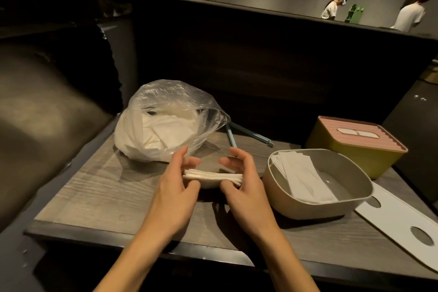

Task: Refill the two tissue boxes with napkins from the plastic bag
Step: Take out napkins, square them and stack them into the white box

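Napkins (pixel 213 176) pinched between my left hand (pixel 176 187) and right hand (pixel 246 187); open box (pixel 317 206) part-filled, lidded box (pixel 355 147) looks finished.

Table (pixel 99 187): bag (pixel 166 123), boxes (pixel 317 185), perhaps tongs (pixel 246 135).

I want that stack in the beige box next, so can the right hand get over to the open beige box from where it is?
Probably yes. The right hand shares the napkin stack with the left hand, just left of the open beige box. Nothing stands between them, and the box's lid is off.
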Motion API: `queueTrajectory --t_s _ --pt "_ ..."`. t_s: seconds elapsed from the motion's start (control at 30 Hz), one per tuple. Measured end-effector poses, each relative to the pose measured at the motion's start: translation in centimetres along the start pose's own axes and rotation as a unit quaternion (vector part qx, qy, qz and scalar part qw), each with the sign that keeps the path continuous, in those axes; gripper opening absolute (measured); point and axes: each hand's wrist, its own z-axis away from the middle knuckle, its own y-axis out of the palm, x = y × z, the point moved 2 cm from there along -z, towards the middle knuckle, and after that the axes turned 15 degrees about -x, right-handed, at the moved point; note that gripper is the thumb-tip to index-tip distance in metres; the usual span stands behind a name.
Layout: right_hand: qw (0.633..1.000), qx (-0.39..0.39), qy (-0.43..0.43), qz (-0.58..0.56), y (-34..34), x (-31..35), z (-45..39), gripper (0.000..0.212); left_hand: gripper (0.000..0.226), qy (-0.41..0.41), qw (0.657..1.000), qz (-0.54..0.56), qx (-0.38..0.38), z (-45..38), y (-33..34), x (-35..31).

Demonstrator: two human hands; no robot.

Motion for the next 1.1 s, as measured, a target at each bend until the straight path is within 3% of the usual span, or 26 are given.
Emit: queueTrajectory --t_s 0.1,0.27,0.47,0.7,0.77,0.9,1.1 --pt "1.000 0.023 -0.002 0.004 0.3 0.2 -0.1 0.072 0.077 0.012 0.999 -0.024 0.032 0.2 0.3 -0.2" --pt "1.000 -0.003 -0.004 -0.031 0.0 0.5 -0.2 0.067 0.062 -0.004 0.999 0.013 -0.038 0.2 -0.4 -0.8" --pt "1.000 0.018 -0.011 0.023 0.3 0.7 0.1 0.066 0.066 0.008 0.997 -0.068 -0.019 0.4 -0.2 -0.9" --pt "0.991 -0.007 -0.075 0.112 -1.1 2.8 1.8 0.048 0.045 -0.041 0.996 0.043 -0.062 -0.3 -1.1 -1.2" --pt "0.988 -0.019 -0.072 0.135 -2.2 3.8 2.1 0.045 0.027 -0.024 0.997 0.050 -0.052 -0.9 -1.1 -2.2" --pt "0.986 -0.035 -0.056 0.155 -5.7 5.8 2.2 0.037 0.023 0.010 0.998 0.063 0.009 -1.9 0.2 -5.6" --pt "0.975 -0.090 -0.029 0.199 -11.8 5.9 1.0 0.026 0.045 0.037 0.996 0.027 0.071 -2.6 6.0 -9.6"
